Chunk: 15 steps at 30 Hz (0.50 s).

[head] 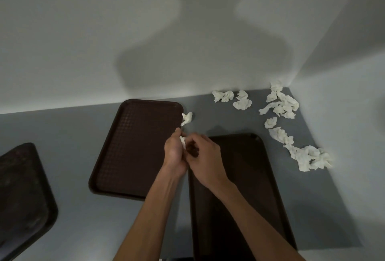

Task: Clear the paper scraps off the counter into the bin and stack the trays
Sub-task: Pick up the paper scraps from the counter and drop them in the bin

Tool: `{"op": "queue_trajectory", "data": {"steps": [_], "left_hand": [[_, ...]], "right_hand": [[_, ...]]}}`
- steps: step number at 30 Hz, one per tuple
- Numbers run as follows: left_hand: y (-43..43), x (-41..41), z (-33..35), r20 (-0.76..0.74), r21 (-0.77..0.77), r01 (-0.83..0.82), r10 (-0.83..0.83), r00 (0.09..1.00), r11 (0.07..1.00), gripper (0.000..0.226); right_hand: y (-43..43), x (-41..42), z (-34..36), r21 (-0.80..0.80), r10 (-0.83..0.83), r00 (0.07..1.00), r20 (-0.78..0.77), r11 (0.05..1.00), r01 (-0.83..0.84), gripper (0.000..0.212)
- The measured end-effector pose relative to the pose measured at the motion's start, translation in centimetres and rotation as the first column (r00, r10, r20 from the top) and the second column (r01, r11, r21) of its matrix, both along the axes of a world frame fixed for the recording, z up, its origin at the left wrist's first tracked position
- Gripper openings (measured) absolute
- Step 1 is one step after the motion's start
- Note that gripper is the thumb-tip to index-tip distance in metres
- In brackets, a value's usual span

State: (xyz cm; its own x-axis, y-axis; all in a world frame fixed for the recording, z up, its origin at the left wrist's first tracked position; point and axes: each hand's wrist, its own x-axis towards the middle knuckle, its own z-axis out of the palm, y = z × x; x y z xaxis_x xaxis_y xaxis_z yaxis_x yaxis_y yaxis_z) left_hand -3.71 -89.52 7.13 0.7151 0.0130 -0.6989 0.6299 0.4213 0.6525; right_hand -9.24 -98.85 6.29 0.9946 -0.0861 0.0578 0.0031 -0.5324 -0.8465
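Three dark brown trays lie on the grey counter: a left tray (25, 194), a middle tray (133, 148) and a right tray (245, 208). My left hand (174, 152) and my right hand (205, 156) meet between the middle and right trays. A white paper scrap (183, 141) is pinched between them, mostly hidden by the fingers. Another scrap (186, 118) lies just beyond, touching the middle tray's right rim. Several crumpled scraps (281, 104) are strewn in the back right corner, and more scraps (308, 157) lie along the right wall.
Pale walls close off the counter (73, 127) at the back and on the right, forming a corner (288, 85). No bin is in view. The left tray runs off the frame's left edge.
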Motion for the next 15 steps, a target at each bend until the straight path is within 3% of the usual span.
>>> {"op": "queue_trajectory", "data": {"steps": [5, 8, 11, 13, 15], "left_hand": [[-1.2, -1.2, -0.3, 0.121, -0.02, 0.128, -0.125, 0.985, 0.992, 0.044], [-1.1, -0.7, -1.8, 0.165, 0.171, 0.087, -0.116, 0.979, 0.981, 0.05], [0.7, 0.8, -3.5, 0.203, 0.416, 0.033, -0.128, 0.971, 0.909, 0.045], [1.8, 1.8, -4.0, 0.202, 0.553, 0.065, -0.21, 0.957, 0.831, 0.037], [2.5, 2.5, -3.8, 0.183, 0.658, 0.08, -0.263, 0.947, 0.749, 0.036]], "right_hand": [[-0.2, 2.1, -1.6, -0.05, 0.013, 0.996, 0.092, 0.999, -0.008, 0.018], [-1.5, 3.5, -2.1, -0.001, 0.167, 0.985, -0.033, 0.986, -0.167, 0.022], [-3.1, 4.6, -1.9, 0.344, 0.348, 0.92, -0.18, 0.898, -0.273, 0.025], [-3.6, 6.0, -2.2, 0.504, 0.334, 0.909, -0.25, 0.846, -0.173, 0.014], [-3.5, 8.6, -3.6, 0.347, 0.146, 0.964, -0.223, 0.936, -0.062, 0.01]]}}
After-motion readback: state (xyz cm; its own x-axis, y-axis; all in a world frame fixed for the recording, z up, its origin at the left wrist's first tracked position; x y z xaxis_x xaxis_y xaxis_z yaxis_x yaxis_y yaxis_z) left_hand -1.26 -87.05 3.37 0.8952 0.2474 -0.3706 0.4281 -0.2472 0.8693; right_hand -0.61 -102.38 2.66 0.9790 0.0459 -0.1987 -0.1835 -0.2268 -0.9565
